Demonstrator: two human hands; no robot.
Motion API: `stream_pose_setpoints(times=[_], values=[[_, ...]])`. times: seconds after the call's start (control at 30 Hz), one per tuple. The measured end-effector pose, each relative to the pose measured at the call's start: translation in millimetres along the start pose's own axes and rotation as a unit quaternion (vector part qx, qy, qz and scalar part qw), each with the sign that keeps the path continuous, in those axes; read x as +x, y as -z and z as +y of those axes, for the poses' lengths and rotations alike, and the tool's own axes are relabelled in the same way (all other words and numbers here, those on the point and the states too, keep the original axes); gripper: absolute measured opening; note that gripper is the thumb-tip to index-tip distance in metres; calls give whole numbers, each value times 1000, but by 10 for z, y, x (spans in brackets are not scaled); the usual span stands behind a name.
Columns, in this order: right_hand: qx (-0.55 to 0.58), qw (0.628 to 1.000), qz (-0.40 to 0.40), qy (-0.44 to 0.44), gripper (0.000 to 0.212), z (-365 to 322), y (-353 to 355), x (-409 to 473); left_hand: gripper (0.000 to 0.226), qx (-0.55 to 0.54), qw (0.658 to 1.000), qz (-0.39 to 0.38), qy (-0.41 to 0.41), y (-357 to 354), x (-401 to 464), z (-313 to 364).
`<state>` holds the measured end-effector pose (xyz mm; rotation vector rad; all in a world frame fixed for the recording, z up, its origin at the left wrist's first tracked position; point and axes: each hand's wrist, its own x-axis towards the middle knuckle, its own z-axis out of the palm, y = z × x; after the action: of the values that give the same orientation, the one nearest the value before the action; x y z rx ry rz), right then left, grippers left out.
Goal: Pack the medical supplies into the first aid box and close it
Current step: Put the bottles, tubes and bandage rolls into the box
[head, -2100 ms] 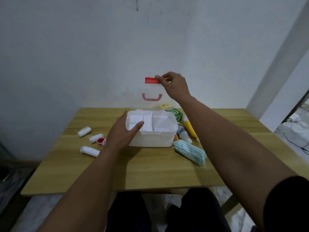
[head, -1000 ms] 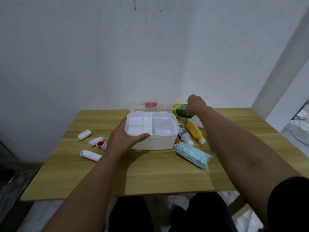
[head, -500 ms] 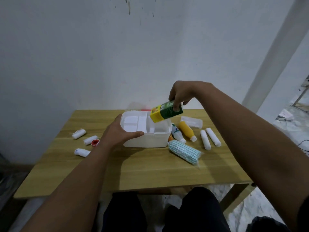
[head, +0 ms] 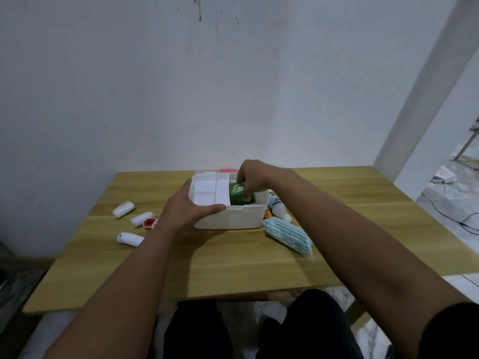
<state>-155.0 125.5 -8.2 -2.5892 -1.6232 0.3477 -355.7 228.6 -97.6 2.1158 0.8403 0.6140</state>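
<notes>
Carton (head: 239, 195) in box (head: 233, 217) right side; rolls (head: 124, 209) left; bottle (head: 277, 206) right

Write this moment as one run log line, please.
left hand: steadies first aid box | right hand: lowers green box into it | lid: open

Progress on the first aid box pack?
Done: box open. In hand: right hand lowering the green carton into its right compartment; left hand steadies the box. Left: bandage rolls, tape, bottle, striped packet, then closing.
</notes>
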Motion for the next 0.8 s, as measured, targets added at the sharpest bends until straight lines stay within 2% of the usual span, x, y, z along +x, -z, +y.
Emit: stream_pose_setpoints(times=[0.07,0.17,0.27,0.33,0.43,0.57,0.7,0.8], values=[[15,1000,3,-2,58,-25,-128,30,112,-1,1000,1,2,-7,-3,-7],[28,999,16,4,33,-22,-321,74,116,-2,1000,3,7,-25,-6,-6],[57,997,43,7,43,-26,-414,79,123,0,1000,-1,11,-31,-10,-8],[121,990,68,0,49,-23,-387,66,133,5,1000,-4,22,-27,-5,-17],[230,969,87,-29,49,-37,-349,25,135,8,1000,-3,26,-31,8,-32],[292,950,96,-47,49,-102,-398,1,134,5,1000,-2,25,-42,6,-34],[310,943,120,-31,49,-187,-434,24,135,3,1000,-4,24,-44,7,-20],[276,953,115,-40,50,-244,-479,93,126,-6,1000,-5,19,-54,4,-12]])
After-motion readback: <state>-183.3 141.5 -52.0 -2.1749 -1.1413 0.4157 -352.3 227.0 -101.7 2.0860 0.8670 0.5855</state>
